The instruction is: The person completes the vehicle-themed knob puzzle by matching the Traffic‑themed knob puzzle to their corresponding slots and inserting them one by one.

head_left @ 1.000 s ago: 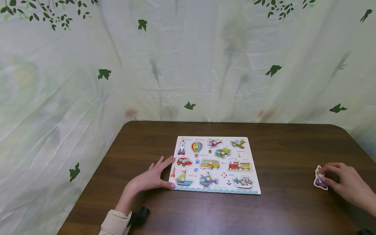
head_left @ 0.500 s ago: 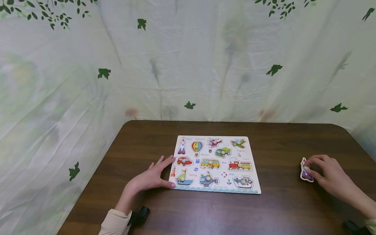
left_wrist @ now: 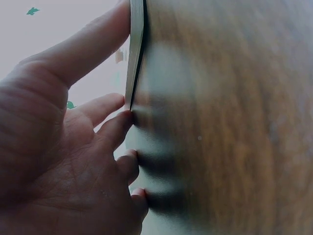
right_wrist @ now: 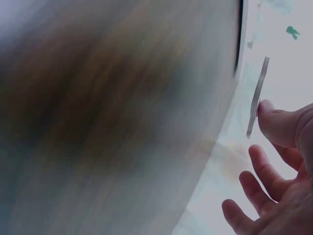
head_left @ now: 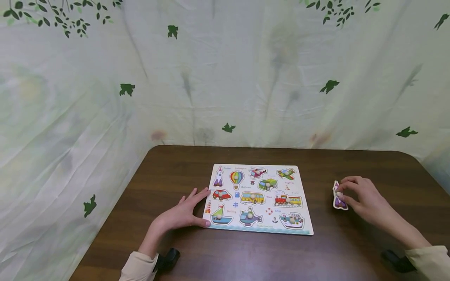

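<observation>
A white peg puzzle board with vehicle pieces lies flat mid-table. My left hand rests at its left edge, thumb and outstretched fingers touching the side; in the left wrist view the fingertips meet the board's thin edge. To the right of the board, my right hand pinches a rocket puzzle piece, purple and white, by its knob. The right wrist view shows this rocket piece edge-on, held off the tabletop. At the board's upper left is a matching rocket picture with no knob showing.
The board's other shapes carry knobs, among them a balloon, a bus and a ship. The brown wooden table ends at a pale curtain printed with leaves. Dark wrist cameras sit at both sleeves.
My right hand has carried the rocket piece leftward and slightly up in the view, closer to the board. The left hand and the board have stayed in place.
</observation>
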### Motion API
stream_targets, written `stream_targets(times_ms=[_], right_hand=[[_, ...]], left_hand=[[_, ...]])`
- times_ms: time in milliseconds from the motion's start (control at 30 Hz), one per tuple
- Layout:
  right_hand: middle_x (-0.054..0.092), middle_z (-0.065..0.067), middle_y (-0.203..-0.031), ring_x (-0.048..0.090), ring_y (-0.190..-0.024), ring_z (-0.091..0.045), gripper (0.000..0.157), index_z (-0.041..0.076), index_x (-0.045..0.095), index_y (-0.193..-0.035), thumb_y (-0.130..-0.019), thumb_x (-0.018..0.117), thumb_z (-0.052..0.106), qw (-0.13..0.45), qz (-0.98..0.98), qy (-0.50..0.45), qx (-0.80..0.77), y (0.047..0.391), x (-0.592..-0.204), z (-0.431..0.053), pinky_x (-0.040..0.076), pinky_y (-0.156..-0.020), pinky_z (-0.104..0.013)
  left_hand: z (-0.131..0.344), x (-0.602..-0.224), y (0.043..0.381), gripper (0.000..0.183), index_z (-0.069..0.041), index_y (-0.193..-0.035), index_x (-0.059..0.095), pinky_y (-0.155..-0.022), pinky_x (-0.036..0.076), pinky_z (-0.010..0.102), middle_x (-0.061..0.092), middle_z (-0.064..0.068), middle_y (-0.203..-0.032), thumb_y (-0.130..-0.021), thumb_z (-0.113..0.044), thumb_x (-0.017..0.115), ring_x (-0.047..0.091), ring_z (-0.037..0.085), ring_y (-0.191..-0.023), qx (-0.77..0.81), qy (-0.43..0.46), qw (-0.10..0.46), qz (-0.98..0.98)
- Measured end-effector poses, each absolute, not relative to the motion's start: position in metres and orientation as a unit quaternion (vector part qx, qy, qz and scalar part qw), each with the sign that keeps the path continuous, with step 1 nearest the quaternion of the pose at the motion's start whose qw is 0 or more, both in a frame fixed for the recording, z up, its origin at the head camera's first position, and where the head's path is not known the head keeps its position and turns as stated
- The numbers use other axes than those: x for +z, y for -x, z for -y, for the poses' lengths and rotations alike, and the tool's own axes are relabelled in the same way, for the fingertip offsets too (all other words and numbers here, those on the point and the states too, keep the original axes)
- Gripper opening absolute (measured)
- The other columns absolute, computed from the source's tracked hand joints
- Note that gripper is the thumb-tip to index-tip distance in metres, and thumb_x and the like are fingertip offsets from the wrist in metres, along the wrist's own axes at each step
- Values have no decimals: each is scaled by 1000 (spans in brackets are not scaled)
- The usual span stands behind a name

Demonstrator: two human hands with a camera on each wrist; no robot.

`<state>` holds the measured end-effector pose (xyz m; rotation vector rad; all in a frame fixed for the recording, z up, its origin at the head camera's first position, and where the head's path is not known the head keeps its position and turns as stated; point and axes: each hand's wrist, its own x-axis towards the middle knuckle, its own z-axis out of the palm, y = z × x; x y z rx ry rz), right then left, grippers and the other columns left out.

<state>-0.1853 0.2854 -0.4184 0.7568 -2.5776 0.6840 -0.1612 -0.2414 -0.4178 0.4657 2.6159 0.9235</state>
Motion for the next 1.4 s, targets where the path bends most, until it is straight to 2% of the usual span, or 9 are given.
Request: stream_targets(times_ms=[367,667,1200,1400], right_hand=[[60,-14,-109,48,-101,-34,31,10,69,-89,-70,82,-10,180,901,-288,269,196,-413,-252,32,-83,-49],[58,-8,-110,47,-104,-29,34,15,65,-90,-74,78,-11,168,887,-327,279,204,-404,-225,33,-85,-44],[55,-9,-114,46,-109,-30,23,15,63,-92,-83,74,-4,117,880,-344,305,220,-394,-177,36,-88,-47],[54,-6,-116,43,-113,-27,18,15,63,-94,-87,73,3,83,878,-347,319,227,-392,-160,38,-92,-46]], left_hand=[[242,-421,161,100,-14,-155,31,-114,0,61,25,6,-161,-75,-43,83,3,34,-149,323,-161,161,-919],[242,-421,162,100,-14,-155,31,-114,0,61,25,6,-161,-75,-43,83,3,34,-149,320,-160,160,-920],[243,-423,162,98,-14,-155,32,-114,0,62,26,7,-160,-76,-43,83,4,35,-149,321,-170,159,-918],[242,-423,162,98,-14,-155,32,-113,0,63,26,7,-160,-76,-43,83,3,35,-149,318,-170,158,-919]])
